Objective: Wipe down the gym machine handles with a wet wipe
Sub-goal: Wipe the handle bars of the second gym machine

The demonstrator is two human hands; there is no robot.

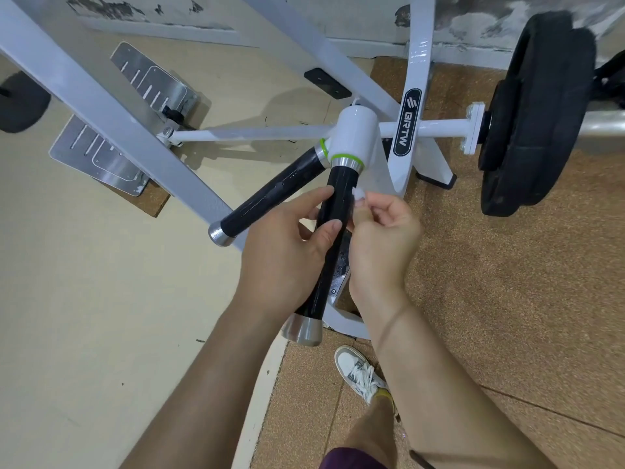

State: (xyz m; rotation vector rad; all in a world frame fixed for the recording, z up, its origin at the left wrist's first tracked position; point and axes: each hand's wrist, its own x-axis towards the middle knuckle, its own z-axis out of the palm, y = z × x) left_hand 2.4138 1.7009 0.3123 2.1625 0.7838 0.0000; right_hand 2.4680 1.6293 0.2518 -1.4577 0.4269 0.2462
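A gym is shown: a white steel machine frame (368, 89) marked with a "BRTW" label (408, 126) is seen, and black weight plates (537, 113) are loaded on its side peg. Black grip handles (270, 201) capped with metal ends, slotted metal foot plates (152, 79) and speckled rubber matting (507, 282) laid beside smooth beige flooring (84, 299) are also seen.

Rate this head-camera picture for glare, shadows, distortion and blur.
Head view: even, soft light; sheen on the glossy white cylindrical hub; soft shadows on the beige floor; the pale grey steel frame beam looks slightly bowed, likely wide-angle distortion; the left hand, right hand, small white wet wipe and near black cylindrical handle are sharp.
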